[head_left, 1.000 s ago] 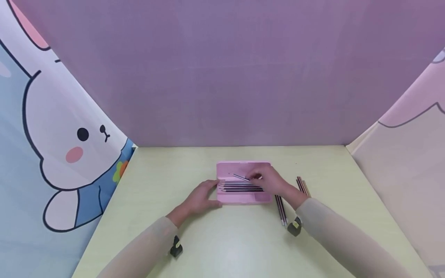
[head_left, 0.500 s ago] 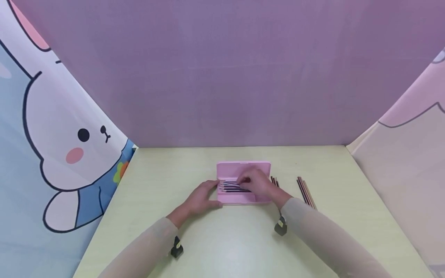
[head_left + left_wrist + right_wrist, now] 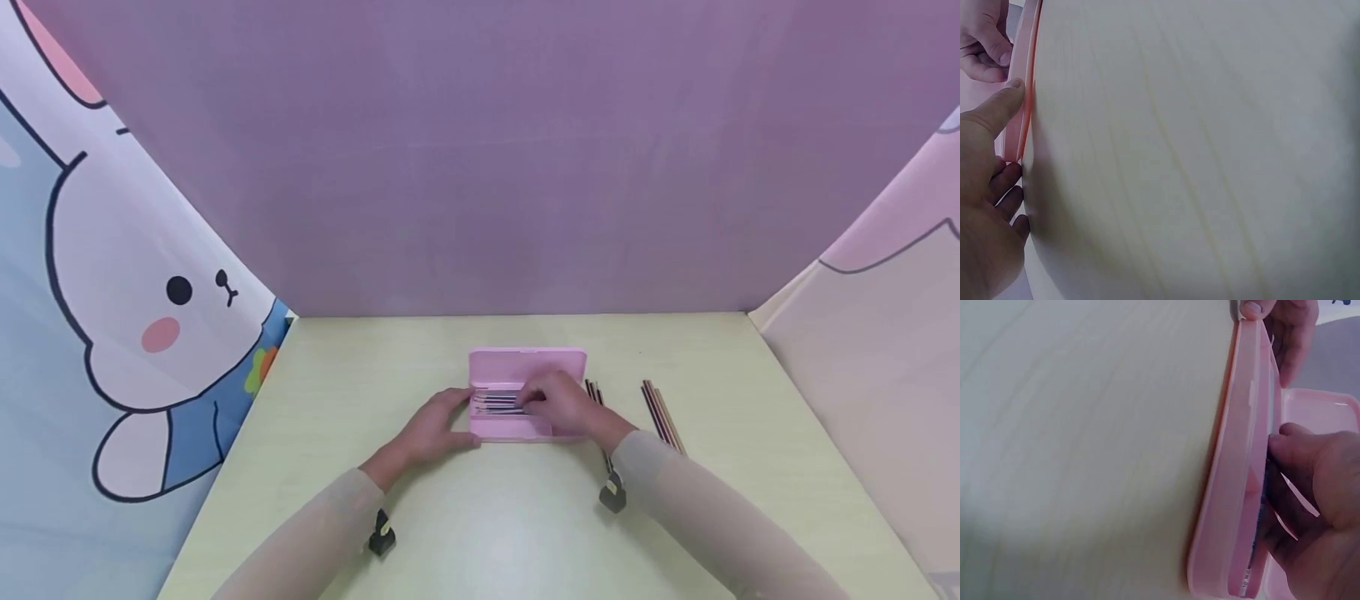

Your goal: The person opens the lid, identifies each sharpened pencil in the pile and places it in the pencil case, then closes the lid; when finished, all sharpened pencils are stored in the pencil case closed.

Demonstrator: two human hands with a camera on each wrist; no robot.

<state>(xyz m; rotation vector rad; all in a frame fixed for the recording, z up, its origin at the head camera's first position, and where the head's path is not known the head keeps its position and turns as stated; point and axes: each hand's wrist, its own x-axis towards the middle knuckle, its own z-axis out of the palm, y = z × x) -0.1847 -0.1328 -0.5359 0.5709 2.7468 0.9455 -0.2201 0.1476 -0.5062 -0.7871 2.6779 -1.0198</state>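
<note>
An opened pink pencil case [image 3: 504,367] lies on the table, its lid tipped back. Several dark and striped pencils [image 3: 495,400] lie lengthwise inside. At the case's left end is my left hand [image 3: 429,429], its thumb on the near rim and its fingers around the corner. My right hand [image 3: 561,402] reaches into the right half, fingers curled at a dark pencil [image 3: 1254,550] lying along the tray. It hides the pencils' right ends. The right wrist view shows the fingertips right at that pencil, below the front wall's rim.
Just right of the case lie several dark pencils [image 3: 594,392], partly under the right forearm. Farther right is another group of dark and wood-coloured pencils [image 3: 662,417]. A purple backdrop [image 3: 510,167] stands at the table's far edge, with printed cloths at both sides.
My right hand has carried a pencil from above the case down and left among the others, then shifted slightly right. The pencil's slant has gone. My left hand stays put.
</note>
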